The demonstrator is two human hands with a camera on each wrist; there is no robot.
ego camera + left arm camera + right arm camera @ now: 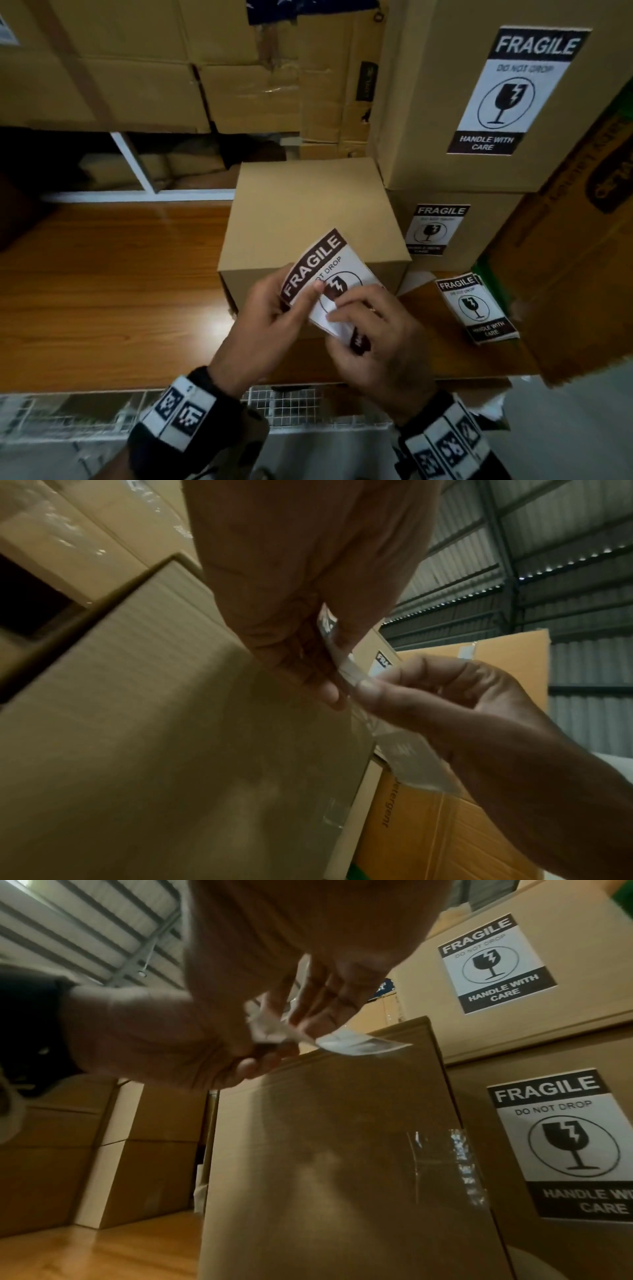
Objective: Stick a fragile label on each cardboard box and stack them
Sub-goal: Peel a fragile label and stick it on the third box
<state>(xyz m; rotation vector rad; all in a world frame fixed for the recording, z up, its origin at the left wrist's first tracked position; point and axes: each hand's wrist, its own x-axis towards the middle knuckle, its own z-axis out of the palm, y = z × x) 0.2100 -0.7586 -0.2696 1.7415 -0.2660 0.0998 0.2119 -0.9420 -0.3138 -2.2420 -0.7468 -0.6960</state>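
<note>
A plain brown cardboard box (308, 212) stands on the wooden table (113, 284), with no label on the sides I can see. Just above its near edge both hands hold one black-and-white fragile label (325, 260), tilted. My left hand (308, 294) pinches its left edge, thumb on the printed face. My right hand (337, 313) pinches the lower part, where a white layer curls away from the sheet. In the right wrist view the label (359, 1042) hangs over the box (325, 1150). In the left wrist view the fingertips (329, 691) of both hands meet on the label (411, 750).
Two stacked boxes on the right, the upper (428, 102) and the lower (486, 240), each carry a fragile label. A pile of spare labels (476, 308) lies on the table beside them. Large cartons (137, 68) fill the back, and an orange carton (565, 257) leans in at right.
</note>
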